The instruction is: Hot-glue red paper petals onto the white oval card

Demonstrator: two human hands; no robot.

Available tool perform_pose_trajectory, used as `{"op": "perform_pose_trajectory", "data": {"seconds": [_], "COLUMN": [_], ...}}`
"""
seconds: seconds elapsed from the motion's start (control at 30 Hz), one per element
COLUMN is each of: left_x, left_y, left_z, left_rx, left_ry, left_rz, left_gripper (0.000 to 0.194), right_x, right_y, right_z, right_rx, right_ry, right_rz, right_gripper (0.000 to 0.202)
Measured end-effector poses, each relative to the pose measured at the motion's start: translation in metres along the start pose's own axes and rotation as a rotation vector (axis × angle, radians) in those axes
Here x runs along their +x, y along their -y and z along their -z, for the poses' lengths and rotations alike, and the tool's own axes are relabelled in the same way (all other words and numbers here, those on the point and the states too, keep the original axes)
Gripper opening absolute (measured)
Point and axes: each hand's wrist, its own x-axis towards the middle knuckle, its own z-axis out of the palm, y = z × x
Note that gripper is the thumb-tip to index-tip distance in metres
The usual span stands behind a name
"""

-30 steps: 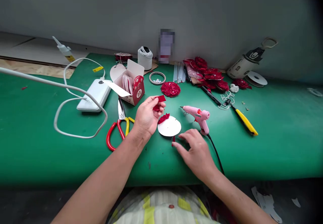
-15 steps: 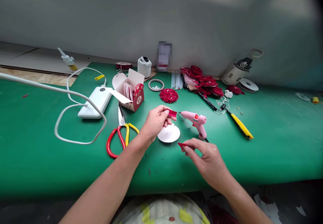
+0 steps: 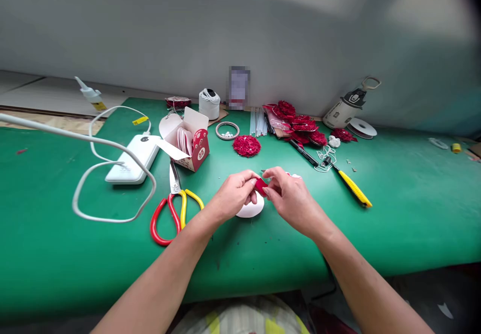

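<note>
A small piece of red ribbon (image 3: 261, 187) is held up over the table's middle. My left hand (image 3: 236, 193) pinches it between thumb and fingers from the left. From the right, my right hand (image 3: 291, 196) has its fingertips closed on the ribbon's other side; whether a second red piece is in them is hidden. Beneath my hands lies a white paper disc (image 3: 251, 210), partly covered. A pink glue gun (image 3: 295, 175) is mostly hidden behind my right hand. Scissors (image 3: 176, 213) with red and yellow handles lie by my left forearm.
Behind my hands are a red ruffled disc (image 3: 247, 146), a ring (image 3: 227, 130), glue sticks (image 3: 258, 122) and red fabric flowers (image 3: 296, 121). An open box (image 3: 193, 146) and a power bank (image 3: 135, 158) with a looping cable stand left. A yellow cutter (image 3: 353, 188) lies right.
My right hand has moved up and left to meet the ribbon in my left hand, now covering most of the glue gun. The view has shifted slightly.
</note>
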Motion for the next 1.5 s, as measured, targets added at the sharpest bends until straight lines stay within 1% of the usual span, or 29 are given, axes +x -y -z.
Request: {"op": "perform_pose_trajectory", "data": {"seconds": [0.23, 0.4, 0.53, 0.6, 0.67, 0.7, 0.77, 0.83, 0.97, 1.07, 1.13, 1.27, 1.4, 1.5], "left_x": [-0.003, -0.005, -0.004, -0.002, -0.001, -0.001, -0.001, -0.002, -0.004, -0.005, -0.005, -0.006, -0.007, -0.006], "left_y": [-0.003, -0.007, -0.003, 0.0, 0.002, 0.002, -0.001, -0.005, -0.01, -0.01, -0.01, -0.01, -0.009, -0.006], "left_z": [0.002, 0.001, -0.001, -0.001, 0.0, 0.0, 0.001, 0.0, -0.001, -0.001, -0.001, -0.001, -0.003, -0.006], "left_rx": [-0.007, 0.051, 0.069, 0.064, 0.051, 0.043, 0.016, -0.028, -0.113, -0.129, -0.129, -0.117, -0.083, -0.085], "left_ry": [0.06, 0.054, 0.033, 0.03, 0.023, 0.011, -0.022, -0.051, -0.08, -0.08, -0.086, -0.137, -0.236, -0.307], "left_rz": [0.01, -0.003, -0.024, -0.018, -0.024, -0.032, -0.042, -0.038, -0.027, -0.034, -0.039, -0.027, -0.035, -0.041], "left_gripper": [0.022, 0.025, 0.02, 0.017, 0.018, 0.018, 0.018, 0.017, 0.017, 0.017, 0.017, 0.016, 0.014, 0.015], "right_x": [0.001, 0.0, -0.001, -0.002, -0.004, -0.005, -0.007, -0.009, -0.009, -0.008, -0.007, -0.004, -0.001, 0.001], "right_y": [-0.001, -0.001, 0.0, 0.001, 0.0, 0.0, -0.002, -0.001, 0.007, 0.014, 0.015, 0.01, 0.007, 0.009], "right_z": [0.001, 0.002, 0.003, 0.003, 0.001, -0.001, -0.008, -0.018, -0.036, -0.04, -0.041, -0.041, -0.044, -0.046], "right_rx": [-0.043, -0.088, -0.063, -0.06, -0.037, -0.01, 0.072, 0.179, 0.401, 0.496, 0.602, 0.849, 0.965, 1.035], "right_ry": [0.043, 0.057, 0.042, 0.025, -0.011, -0.047, -0.158, -0.264, -0.402, -0.501, -0.489, -0.401, -0.375, -0.387], "right_rz": [-0.005, -0.007, 0.003, 0.002, 0.01, 0.013, 0.007, -0.024, -0.104, -0.113, -0.136, -0.218, -0.254, -0.279], "right_gripper": [0.02, 0.015, 0.015, 0.013, 0.011, 0.011, 0.014, 0.017, 0.012, 0.011, 0.012, 0.015, 0.019, 0.02]}}
